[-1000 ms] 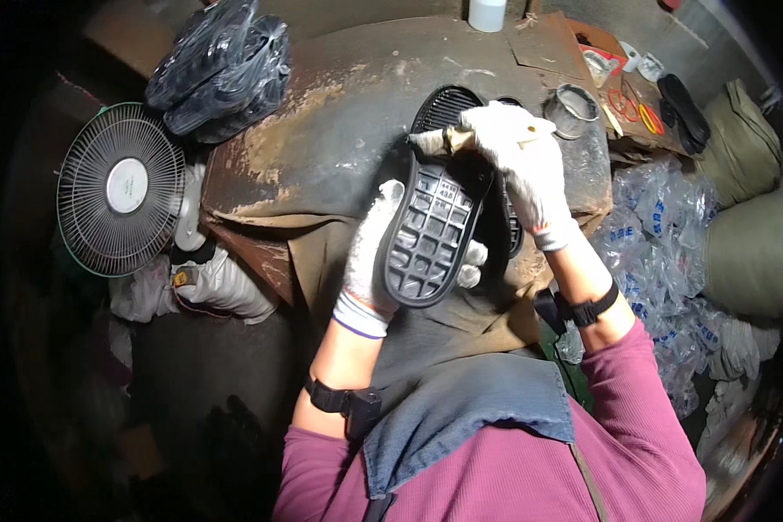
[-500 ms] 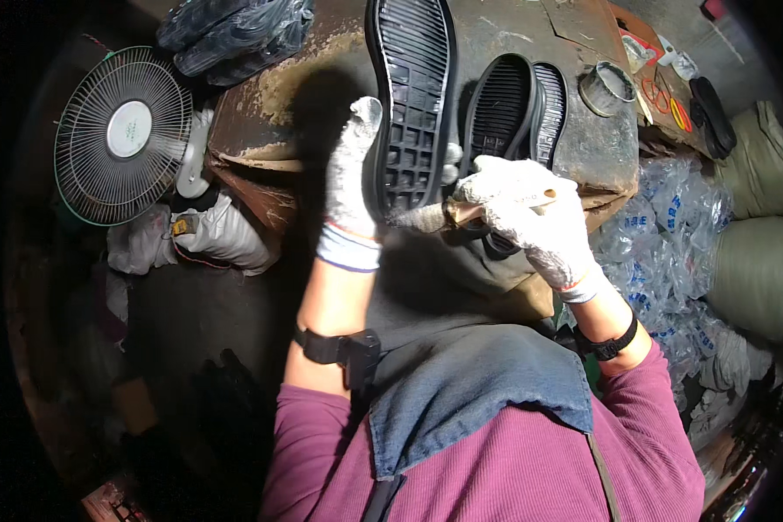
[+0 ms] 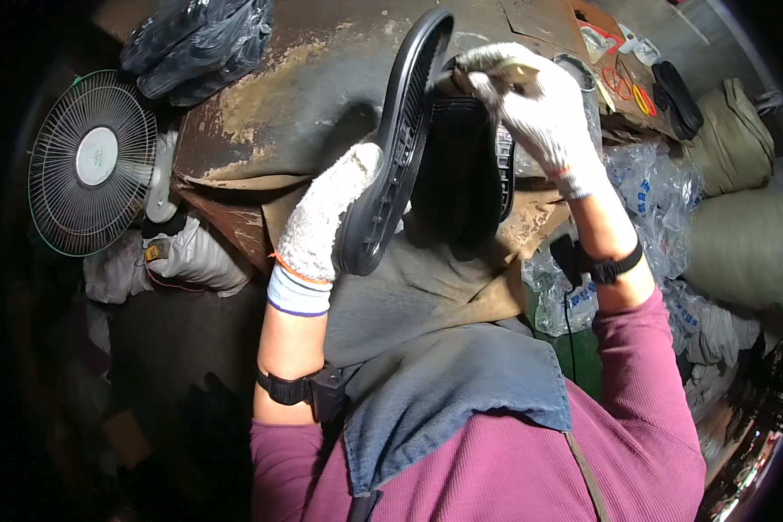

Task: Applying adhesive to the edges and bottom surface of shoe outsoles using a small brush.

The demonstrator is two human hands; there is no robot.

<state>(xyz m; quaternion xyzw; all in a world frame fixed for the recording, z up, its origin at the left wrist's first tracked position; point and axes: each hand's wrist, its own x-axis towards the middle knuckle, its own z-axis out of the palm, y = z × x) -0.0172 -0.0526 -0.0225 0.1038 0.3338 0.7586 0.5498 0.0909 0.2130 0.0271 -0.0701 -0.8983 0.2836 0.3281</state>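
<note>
My left hand, in a white knitted glove, is closed around a black shoe sole. The sole is tilted on its side, so its outer wall shows and its ridged inner face turns to the right. Pinched in my gloved right hand is a brush with a light handle. Its bristle end is blurred, close to the sole's upper right edge. Beneath the right hand, in shadow, more black soles rest at the near edge of the worn table.
A round tin stands behind my right hand. Scissors with orange handles lie on a side board at right. Black plastic-wrapped bundles sit at the far left, beside a fan. Clear plastic bags and green sacks fill the right.
The sole has come nearer and tilted from face-up onto its side. My right hand with the brush has moved from the sole's heel up and away toward its far end.
</note>
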